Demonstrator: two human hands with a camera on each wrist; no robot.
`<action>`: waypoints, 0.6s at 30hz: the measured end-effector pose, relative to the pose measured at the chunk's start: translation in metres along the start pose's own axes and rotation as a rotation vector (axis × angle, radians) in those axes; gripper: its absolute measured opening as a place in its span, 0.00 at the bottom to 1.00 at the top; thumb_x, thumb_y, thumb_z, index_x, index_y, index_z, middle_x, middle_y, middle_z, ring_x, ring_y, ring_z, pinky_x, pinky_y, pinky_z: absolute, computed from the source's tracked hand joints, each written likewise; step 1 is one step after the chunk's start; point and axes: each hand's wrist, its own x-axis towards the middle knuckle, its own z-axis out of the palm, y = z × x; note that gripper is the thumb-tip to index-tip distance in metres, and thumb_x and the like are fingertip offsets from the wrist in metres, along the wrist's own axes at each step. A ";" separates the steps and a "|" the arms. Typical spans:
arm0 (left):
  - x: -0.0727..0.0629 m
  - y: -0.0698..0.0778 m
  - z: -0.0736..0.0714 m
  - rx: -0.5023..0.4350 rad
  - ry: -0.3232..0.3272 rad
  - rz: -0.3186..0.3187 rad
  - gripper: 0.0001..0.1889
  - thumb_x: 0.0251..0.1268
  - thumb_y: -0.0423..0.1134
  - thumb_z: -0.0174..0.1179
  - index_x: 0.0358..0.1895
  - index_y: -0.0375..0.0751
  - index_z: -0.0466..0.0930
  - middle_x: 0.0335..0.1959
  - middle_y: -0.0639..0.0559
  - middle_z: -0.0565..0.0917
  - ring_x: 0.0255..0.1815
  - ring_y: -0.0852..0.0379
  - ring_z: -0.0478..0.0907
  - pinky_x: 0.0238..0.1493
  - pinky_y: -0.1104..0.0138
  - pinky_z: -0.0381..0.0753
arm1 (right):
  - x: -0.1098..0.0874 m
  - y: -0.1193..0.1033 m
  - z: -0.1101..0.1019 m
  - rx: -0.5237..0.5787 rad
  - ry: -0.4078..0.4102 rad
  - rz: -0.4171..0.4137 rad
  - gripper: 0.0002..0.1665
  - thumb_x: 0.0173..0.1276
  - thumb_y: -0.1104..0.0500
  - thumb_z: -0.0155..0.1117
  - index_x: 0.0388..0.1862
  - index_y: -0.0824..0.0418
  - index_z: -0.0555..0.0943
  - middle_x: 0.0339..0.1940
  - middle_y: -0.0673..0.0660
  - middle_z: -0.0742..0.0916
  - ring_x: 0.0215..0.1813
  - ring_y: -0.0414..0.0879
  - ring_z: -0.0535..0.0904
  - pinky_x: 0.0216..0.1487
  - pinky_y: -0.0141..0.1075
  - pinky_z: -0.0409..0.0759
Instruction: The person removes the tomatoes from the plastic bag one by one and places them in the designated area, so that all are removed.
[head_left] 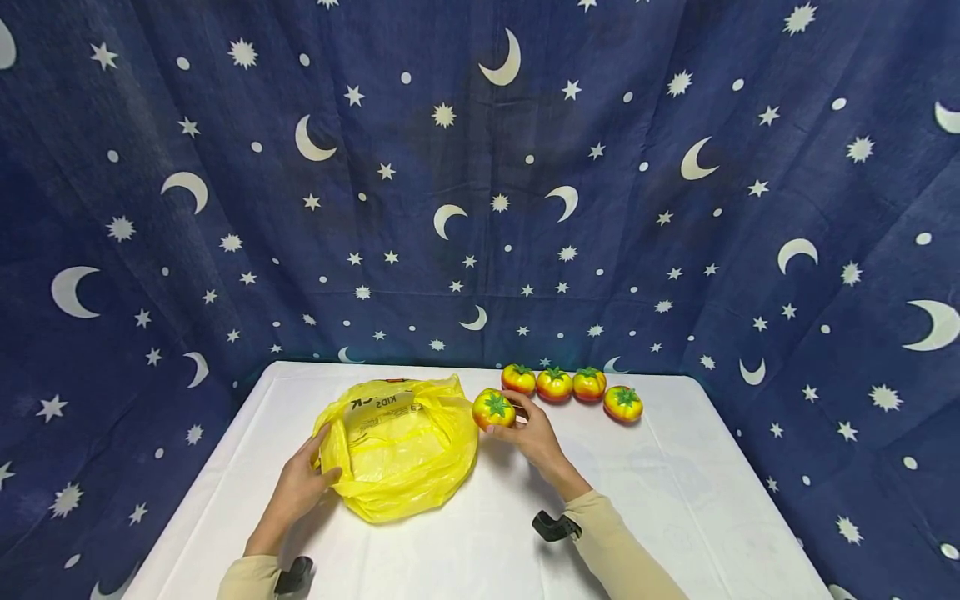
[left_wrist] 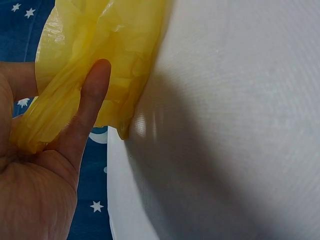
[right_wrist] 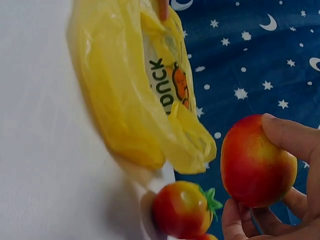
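A yellow plastic bag (head_left: 408, 498) sits on the left part of the table with its mouth open upward. My left hand (head_left: 298, 485) grips its left rim, and in the left wrist view the bunched plastic (left_wrist: 55, 112) runs between thumb and fingers. My right hand (head_left: 538, 440) holds a red-and-yellow tomato (head_left: 492, 410) with a green leafy top, just beside the bag's right edge. The right wrist view shows the thumb on one side of this tomato (right_wrist: 255, 162) and the fingers under it.
Several more tomatoes (head_left: 554, 385) stand in a row along the back of the white-covered table (head_left: 675, 500), the rightmost tomato (head_left: 623, 404) slightly nearer. A dark blue curtain (head_left: 480, 250) with moons and stars hangs behind and at both sides.
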 end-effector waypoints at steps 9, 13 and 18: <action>0.001 0.000 0.000 0.001 -0.001 0.000 0.45 0.61 0.31 0.61 0.79 0.40 0.46 0.78 0.31 0.51 0.78 0.31 0.48 0.77 0.42 0.52 | -0.001 0.009 -0.019 -0.036 0.047 0.022 0.40 0.51 0.59 0.79 0.65 0.57 0.75 0.63 0.60 0.79 0.63 0.56 0.74 0.66 0.52 0.75; 0.001 0.000 0.000 0.005 -0.001 -0.005 0.45 0.61 0.32 0.61 0.79 0.41 0.47 0.78 0.31 0.51 0.78 0.31 0.48 0.77 0.42 0.52 | -0.001 0.014 -0.027 -0.068 0.071 0.021 0.41 0.50 0.55 0.80 0.65 0.55 0.75 0.63 0.61 0.79 0.63 0.58 0.74 0.66 0.54 0.75; 0.002 0.000 0.000 0.001 -0.008 -0.023 0.45 0.61 0.32 0.61 0.79 0.42 0.46 0.79 0.32 0.50 0.79 0.31 0.47 0.77 0.42 0.51 | 0.000 0.020 -0.033 -0.120 0.102 -0.014 0.41 0.49 0.53 0.80 0.64 0.56 0.76 0.61 0.64 0.79 0.60 0.59 0.75 0.61 0.50 0.80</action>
